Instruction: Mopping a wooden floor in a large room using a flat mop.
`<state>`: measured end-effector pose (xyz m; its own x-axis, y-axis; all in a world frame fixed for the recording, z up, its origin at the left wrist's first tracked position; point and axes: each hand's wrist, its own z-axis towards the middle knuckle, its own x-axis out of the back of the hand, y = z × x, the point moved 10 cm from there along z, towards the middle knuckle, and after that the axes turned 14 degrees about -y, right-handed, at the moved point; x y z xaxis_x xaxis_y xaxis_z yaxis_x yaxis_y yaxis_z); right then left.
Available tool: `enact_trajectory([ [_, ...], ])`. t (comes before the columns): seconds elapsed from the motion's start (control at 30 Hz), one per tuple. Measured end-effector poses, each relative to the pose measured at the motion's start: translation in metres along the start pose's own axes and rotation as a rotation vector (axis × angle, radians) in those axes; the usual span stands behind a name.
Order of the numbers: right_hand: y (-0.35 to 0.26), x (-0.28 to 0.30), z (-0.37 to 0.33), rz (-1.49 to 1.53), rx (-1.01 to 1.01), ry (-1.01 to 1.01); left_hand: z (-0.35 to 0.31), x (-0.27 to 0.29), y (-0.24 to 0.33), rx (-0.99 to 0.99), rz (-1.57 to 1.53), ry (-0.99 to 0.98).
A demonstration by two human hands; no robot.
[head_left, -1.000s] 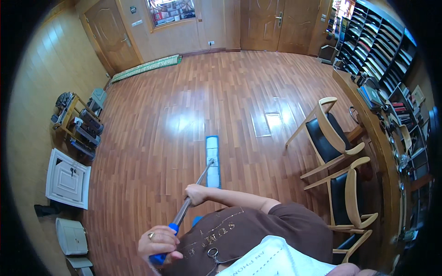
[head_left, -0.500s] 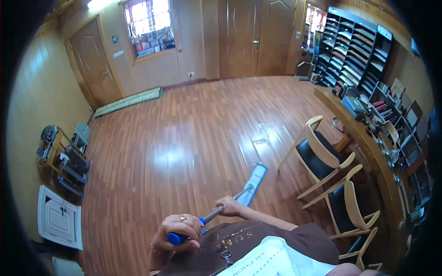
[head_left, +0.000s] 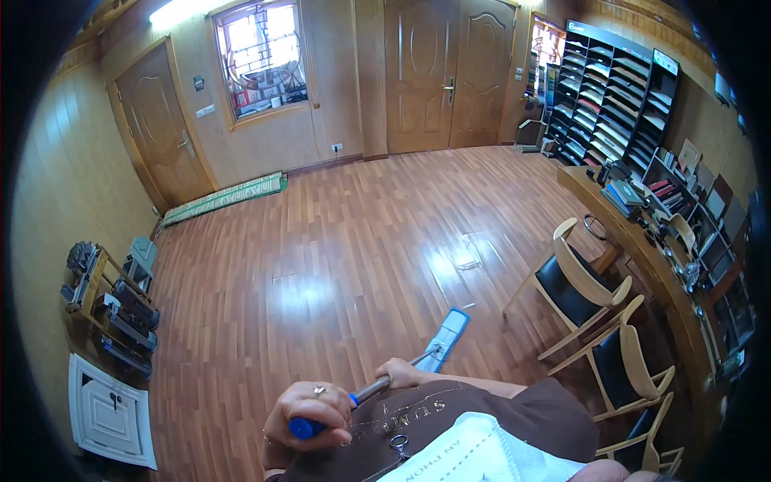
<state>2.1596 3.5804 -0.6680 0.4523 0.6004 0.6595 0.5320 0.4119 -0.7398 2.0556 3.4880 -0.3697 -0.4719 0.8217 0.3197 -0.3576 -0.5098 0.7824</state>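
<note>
My left hand, with a ring on one finger, is closed round the blue grip at the top end of a flat mop. Farther down, my right hand wraps round the metal mop pole. The pole slants forward and right to the light blue flat mop head, which lies on the wooden floor. Part of the pole is hidden behind my right hand.
Wooden chairs with black seats line a long wooden desk at the right. Sample shelves stand far right. At the left are a wooden rack and a white cabinet. A rolled mat lies along the far wall.
The view has tilted up a little, so most of the room sits lower in the picture. The mop head also appears slightly lower. Both hands keep their hold on the mop.
</note>
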Motion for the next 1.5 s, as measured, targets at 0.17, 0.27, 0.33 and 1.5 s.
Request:
enact_trajectory([
  [0.17,-0.047,-0.023,0.068,-0.027,0.194,-0.26,-0.022,0.016,0.029,-0.09,0.257,-0.058],
  [0.27,-0.055,-0.037,0.107,-0.083,0.342,-0.28,-0.027,0.033,0.021,-0.046,0.297,0.02],
  [0.33,-0.062,-0.037,0.125,-0.085,0.375,-0.331,-0.031,0.042,0.014,-0.002,0.337,0.093],
  [1.5,0.194,0.276,0.141,0.045,0.003,0.417,0.206,0.213,-0.22,-0.256,-0.175,-0.386],
])
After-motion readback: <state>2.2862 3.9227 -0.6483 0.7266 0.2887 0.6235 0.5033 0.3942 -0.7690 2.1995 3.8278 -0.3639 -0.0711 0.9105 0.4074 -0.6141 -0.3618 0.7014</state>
